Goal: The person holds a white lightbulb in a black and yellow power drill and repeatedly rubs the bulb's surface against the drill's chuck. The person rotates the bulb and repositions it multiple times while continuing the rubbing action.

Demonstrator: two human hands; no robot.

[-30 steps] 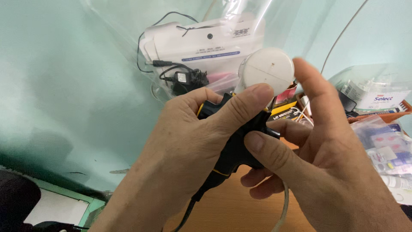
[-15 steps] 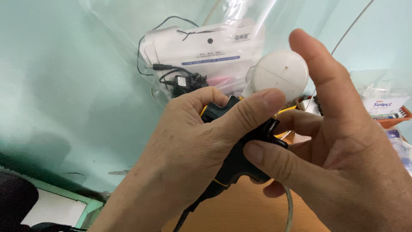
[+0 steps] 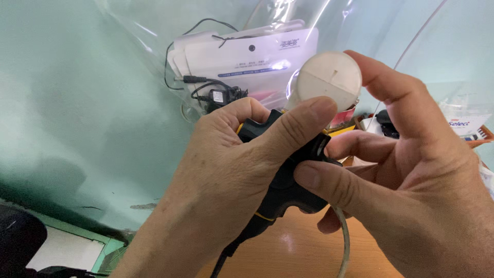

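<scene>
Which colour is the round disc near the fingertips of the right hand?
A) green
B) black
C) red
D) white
D: the disc is plainly white, seen just above the left hand's thumb and beside the right hand's index finger, over the black tool.

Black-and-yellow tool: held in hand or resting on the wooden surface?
Held. Left hand wraps the black-and-yellow tool; right hand thumb presses its side, above the wooden surface.

Left hand [image 3: 226, 175] and right hand [image 3: 411, 175] grip a black tool [image 3: 288, 180].
</scene>
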